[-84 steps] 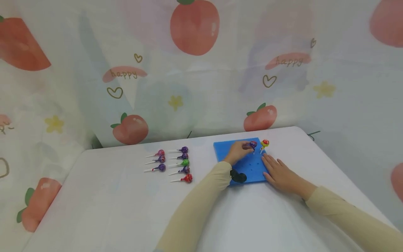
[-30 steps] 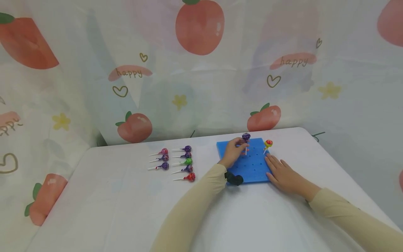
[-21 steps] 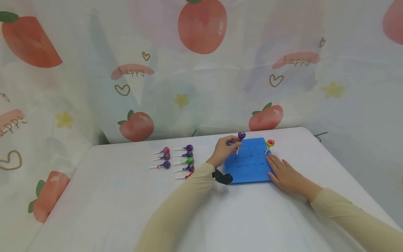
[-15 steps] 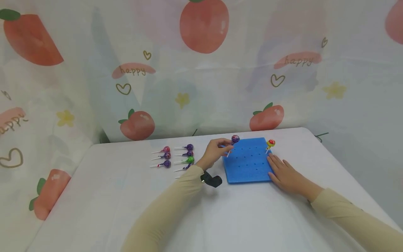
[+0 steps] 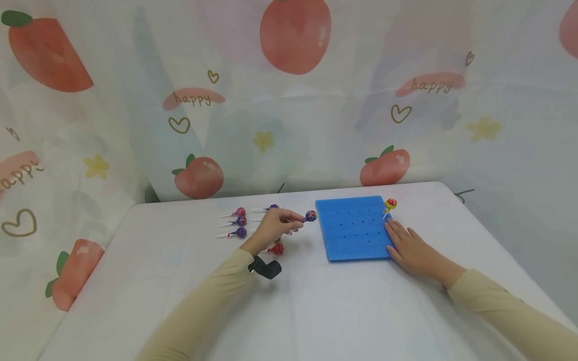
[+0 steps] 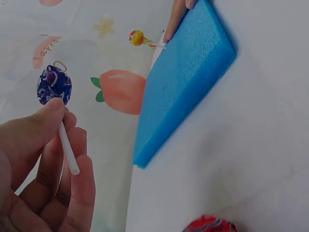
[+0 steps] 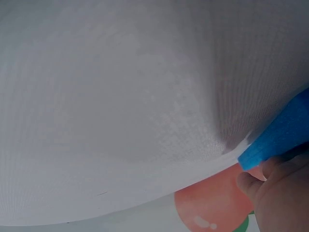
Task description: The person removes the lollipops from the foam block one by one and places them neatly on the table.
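My left hand (image 5: 273, 226) pinches a purple-wrapped lollipop (image 5: 310, 216) between thumb and fingers, just below its head. In the left wrist view its white stick points down past my fingers. It hangs above the table between the lying lollipops and the blue foam board (image 5: 356, 253), which has rows of small holes. My right hand (image 5: 413, 250) lies with straight fingers on the board's right edge. Near those fingertips a yellow lollipop (image 5: 390, 203) stands tilted in the board's far right corner. Under my left hand, a red lollipop (image 5: 276, 248) lies partly hidden.
Left of my left hand lie a pink lollipop (image 5: 239, 212) and two purple ones in a column, sticks to the left. A second column is mostly covered by that hand. The white table (image 5: 289, 311) ends at a fruit-print curtain (image 5: 293, 125).
The purple lollipop, earlier over the far right of the board, has been carried left and off the board by my left hand. My right hand stays on the board's edge.
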Available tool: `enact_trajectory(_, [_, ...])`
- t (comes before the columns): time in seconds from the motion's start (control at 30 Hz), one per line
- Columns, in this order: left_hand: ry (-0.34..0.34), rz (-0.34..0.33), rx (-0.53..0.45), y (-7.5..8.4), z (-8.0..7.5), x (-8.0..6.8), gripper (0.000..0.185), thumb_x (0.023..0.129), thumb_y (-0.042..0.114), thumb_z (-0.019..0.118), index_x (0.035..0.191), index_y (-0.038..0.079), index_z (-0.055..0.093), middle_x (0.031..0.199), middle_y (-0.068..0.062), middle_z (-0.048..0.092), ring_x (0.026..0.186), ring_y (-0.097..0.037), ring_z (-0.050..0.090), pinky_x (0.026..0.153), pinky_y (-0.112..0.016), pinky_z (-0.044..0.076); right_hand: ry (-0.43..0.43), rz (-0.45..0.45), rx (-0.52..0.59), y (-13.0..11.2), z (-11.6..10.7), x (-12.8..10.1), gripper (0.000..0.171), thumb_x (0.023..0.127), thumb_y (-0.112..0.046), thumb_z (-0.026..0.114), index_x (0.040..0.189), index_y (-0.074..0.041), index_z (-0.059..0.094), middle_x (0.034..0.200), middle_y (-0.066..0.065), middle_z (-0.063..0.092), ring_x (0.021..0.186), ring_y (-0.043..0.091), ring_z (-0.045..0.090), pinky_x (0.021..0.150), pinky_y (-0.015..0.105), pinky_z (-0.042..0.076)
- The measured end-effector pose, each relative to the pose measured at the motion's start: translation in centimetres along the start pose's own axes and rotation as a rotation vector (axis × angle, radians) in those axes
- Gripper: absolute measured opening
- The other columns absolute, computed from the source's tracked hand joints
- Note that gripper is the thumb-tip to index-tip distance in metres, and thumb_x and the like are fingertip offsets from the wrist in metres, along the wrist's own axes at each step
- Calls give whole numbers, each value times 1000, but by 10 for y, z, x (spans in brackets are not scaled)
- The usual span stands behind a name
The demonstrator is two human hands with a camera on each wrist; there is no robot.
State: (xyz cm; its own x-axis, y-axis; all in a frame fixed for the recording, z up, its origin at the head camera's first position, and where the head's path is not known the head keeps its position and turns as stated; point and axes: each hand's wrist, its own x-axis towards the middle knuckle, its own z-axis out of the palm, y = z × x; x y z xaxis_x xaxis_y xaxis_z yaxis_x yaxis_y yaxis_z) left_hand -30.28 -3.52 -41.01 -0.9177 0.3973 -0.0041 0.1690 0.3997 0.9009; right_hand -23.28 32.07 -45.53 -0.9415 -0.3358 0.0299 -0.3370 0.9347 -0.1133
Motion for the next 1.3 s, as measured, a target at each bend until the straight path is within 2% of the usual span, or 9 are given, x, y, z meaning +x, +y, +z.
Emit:
enact_trajectory(0.1, [20, -15, 19, -5, -13, -9, 19, 85, 18, 69, 103, 12, 72, 95, -7, 71, 84, -23, 63, 76, -30, 55, -4, 2, -1, 0, 0, 0, 68, 96, -31, 48, 143, 10, 23, 151, 30, 21, 139, 46, 20, 110, 64, 19])
enact_trajectory(0.3, [61, -16, 72, -15, -40, -27, 21, 85, 15, 68, 105, 8, 72, 99, -9, 70, 83, -16, 62, 77, -24, 54, -7, 1, 1, 1, 1, 0, 68, 96, -31, 47, 143, 11, 23, 151, 30, 21, 139, 46, 20, 110, 64, 19])
enact_trajectory(0.47, [96, -20, 136, -27, -62, -42, 20, 86, 14, 67, 105, 7, 71, 98, -10, 70, 82, -16, 64, 79, -28, 54, -9, 3, -2, 0, 0, 1, 67, 96, -30, 47, 143, 11, 23, 151, 30, 20, 139, 46, 19, 110, 64, 18])
enact_trajectory(0.6, [114, -51, 192, -37, -74, -52, 20, 86, 15, 67, 104, 7, 72, 97, -10, 69, 82, -16, 63, 78, -27, 54, -2, -1, -3, 1, 1, 1, 67, 96, -30, 47, 143, 11, 23, 150, 30, 21, 139, 46, 19, 110, 64, 19])
enact_trajectory(0.9, [114, -87, 253, -61, -89, -70, 19, 86, 15, 67, 103, 9, 73, 102, -9, 71, 84, -15, 61, 78, -27, 53, -12, 6, -2, 2, 3, 2, 67, 96, -30, 46, 143, 12, 22, 150, 31, 20, 139, 46, 19, 110, 64, 19])
enact_trajectory(1.13, [76, -71, 271, -82, -94, -79, 16, 84, 14, 69, 99, 8, 74, 95, -7, 73, 89, -15, 63, 82, -30, 54, -16, 7, -4, 3, 4, 3, 67, 96, -30, 46, 143, 12, 22, 150, 31, 20, 139, 47, 18, 110, 64, 18])
enact_trajectory(1.3, [63, -85, 294, -91, -95, -83, 14, 84, 13, 69, 96, 9, 74, 94, -5, 73, 92, -16, 64, 86, -36, 52, -16, 5, -4, 3, 4, 3, 67, 96, -30, 46, 143, 11, 22, 150, 31, 20, 139, 46, 18, 110, 64, 18])
